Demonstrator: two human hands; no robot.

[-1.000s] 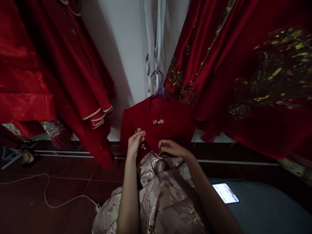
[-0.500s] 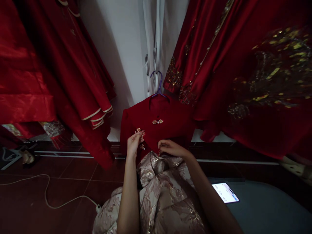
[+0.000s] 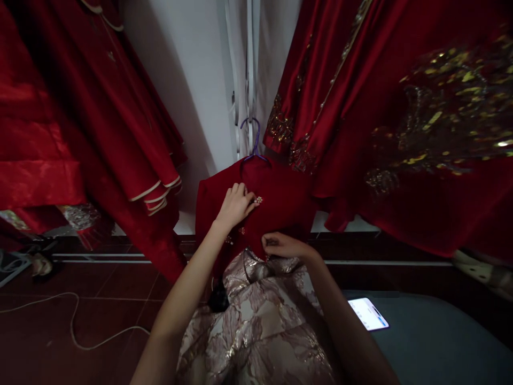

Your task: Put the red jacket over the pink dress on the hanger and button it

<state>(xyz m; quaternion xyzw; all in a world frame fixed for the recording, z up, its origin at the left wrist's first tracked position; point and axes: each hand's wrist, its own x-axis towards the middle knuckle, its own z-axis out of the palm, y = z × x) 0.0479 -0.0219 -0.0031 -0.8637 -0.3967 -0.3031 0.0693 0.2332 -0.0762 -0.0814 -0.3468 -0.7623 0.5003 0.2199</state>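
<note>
A small dark red jacket [image 3: 286, 200] hangs on a purple hanger [image 3: 253, 140] against the white wall. My left hand [image 3: 234, 205] lies on its chest, fingers curled at the pearl knot button [image 3: 258, 200]. My right hand [image 3: 282, 246] pinches the jacket's lower edge, fingers closed on the cloth. Below it falls a pale gold-patterned brocade skirt [image 3: 264, 321]. A lower knot button [image 3: 241, 231] shows between my hands.
Red gowns hang at left [image 3: 100, 123], and embroidered red gowns with gold sequins at right [image 3: 401, 117]. A lit phone [image 3: 367, 313] lies on a grey cushion [image 3: 441, 342]. A white cable [image 3: 72, 326] runs over the dark red floor tiles. White hangers [image 3: 244, 80] hang on the wall.
My left hand has left the lower side button and moved up and right to the top pearl button. The right hand has stayed at the hem. The view has shifted slightly.
</note>
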